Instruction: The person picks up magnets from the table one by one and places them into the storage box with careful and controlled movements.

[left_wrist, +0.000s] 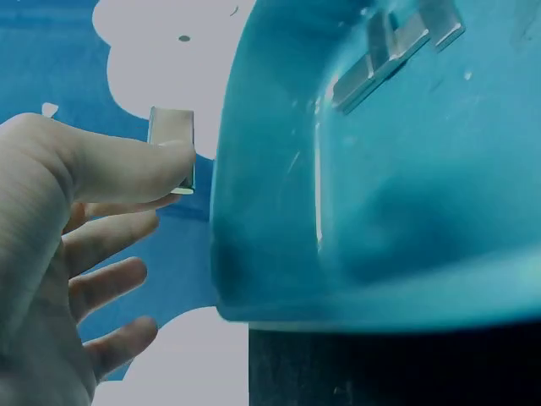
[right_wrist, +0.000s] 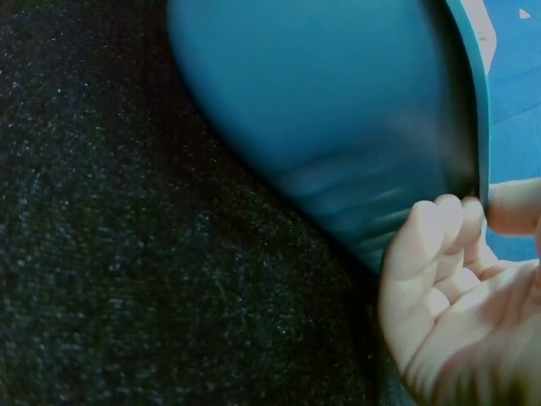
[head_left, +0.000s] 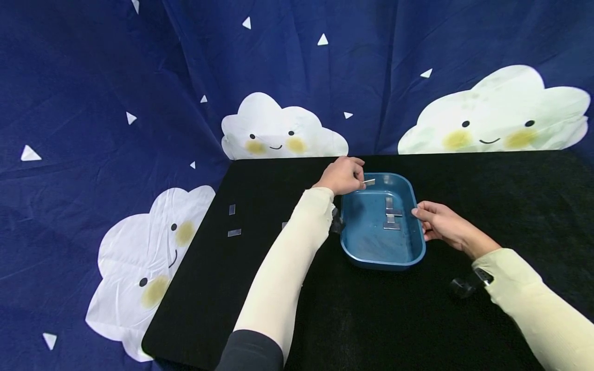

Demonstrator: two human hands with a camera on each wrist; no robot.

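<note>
My left hand (head_left: 342, 175) pinches a small flat metal block (head_left: 369, 182) between thumb and index finger, over the far left corner of a blue plastic tub (head_left: 382, 265). In the left wrist view the block (left_wrist: 172, 131) stands out past the thumb tip, and the other fingers are spread apart below. My right hand (head_left: 441, 225) grips the tub's right side, thumb at the rim and fingers against the outer wall (right_wrist: 338, 161). Several similar metal blocks (head_left: 391, 225) lie grouped on the tub's floor, right of its middle.
Two small rectangular pieces (head_left: 234, 233) lie apart on the left of the black table (head_left: 362, 319). Another piece (head_left: 284, 225) shows partly behind the left forearm. Behind the table hangs a blue curtain (head_left: 278, 51) with white clouds and triangles.
</note>
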